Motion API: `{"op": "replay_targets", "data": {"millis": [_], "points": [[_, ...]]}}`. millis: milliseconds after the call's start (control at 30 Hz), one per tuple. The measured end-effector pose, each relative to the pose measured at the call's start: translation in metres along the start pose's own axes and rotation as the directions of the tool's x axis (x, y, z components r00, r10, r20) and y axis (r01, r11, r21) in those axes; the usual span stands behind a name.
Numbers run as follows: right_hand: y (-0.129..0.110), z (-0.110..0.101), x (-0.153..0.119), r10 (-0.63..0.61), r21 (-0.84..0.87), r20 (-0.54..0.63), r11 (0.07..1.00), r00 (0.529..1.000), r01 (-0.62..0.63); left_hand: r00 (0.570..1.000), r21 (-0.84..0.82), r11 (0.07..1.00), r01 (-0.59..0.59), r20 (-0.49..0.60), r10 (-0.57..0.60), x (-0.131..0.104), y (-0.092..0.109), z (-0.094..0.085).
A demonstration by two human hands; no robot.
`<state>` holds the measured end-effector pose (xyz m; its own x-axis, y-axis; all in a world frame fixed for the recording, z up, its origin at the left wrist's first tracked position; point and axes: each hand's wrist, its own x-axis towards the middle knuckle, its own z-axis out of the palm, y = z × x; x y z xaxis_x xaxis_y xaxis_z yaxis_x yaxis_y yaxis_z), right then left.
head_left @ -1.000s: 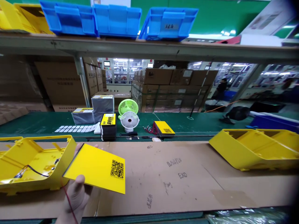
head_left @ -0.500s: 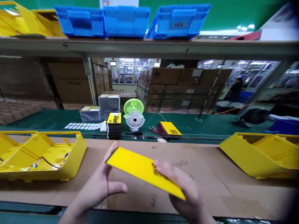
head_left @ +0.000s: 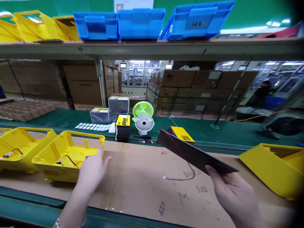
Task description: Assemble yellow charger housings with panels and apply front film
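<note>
My right hand (head_left: 234, 193) grips a thin flat panel (head_left: 190, 152) by its near right end, thumb on the dark face turned toward me. A thin red and black cable (head_left: 193, 174) hangs from the panel, ending in a small white connector (head_left: 164, 177) above the cardboard. My left hand (head_left: 93, 169) is at the right end wall of an open yellow plastic housing (head_left: 61, 171), thumb apart from the fingers; whether the fingertips touch the wall is unclear. Inside that housing lies a dark wire (head_left: 70, 159). A second yellow housing (head_left: 26, 155) sits left of it.
Cardboard (head_left: 137, 177) covers the near bench. Another yellow housing (head_left: 273, 167) stands right. Behind are a stack of yellow-faced panels (head_left: 181, 134), a white fan (head_left: 144, 123), a green fan (head_left: 143, 108) and a black-sided stack (head_left: 123, 129). Blue bins (head_left: 141, 23) line the overhead shelf.
The panel has turned from its yellow face to its dark back, showing the cable. My left hand has moved left to the housing; my right hand has moved right with the panel. The view has swung left.
</note>
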<state>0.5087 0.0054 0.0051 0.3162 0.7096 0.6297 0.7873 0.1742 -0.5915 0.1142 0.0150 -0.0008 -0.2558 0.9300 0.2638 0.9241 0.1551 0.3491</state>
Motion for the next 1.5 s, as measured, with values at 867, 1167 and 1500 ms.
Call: {"op": "replay_targets", "data": {"millis": [867, 1167, 1500], "points": [[-0.089, 0.061, 0.042, -0.243, 0.380, 0.496, 0.924, 0.834, 0.043, 0.970, -0.915, 0.401, -0.047, 0.054, 0.237, 0.041, 0.072, 0.054], [-0.050, 0.059, 0.060, -0.124, -0.016, 0.693, 0.982, 0.710, 0.188, 0.946, -0.846, 0.488, -0.216, -0.058, 0.318, 0.030, 0.074, 0.042], [-0.091, 0.052, 0.040, -0.576, -0.257, 0.336, 0.705, 0.745, 0.661, 0.944, -0.792, 0.551, -0.263, -0.093, 0.316, 0.019, 0.083, 0.035]]}}
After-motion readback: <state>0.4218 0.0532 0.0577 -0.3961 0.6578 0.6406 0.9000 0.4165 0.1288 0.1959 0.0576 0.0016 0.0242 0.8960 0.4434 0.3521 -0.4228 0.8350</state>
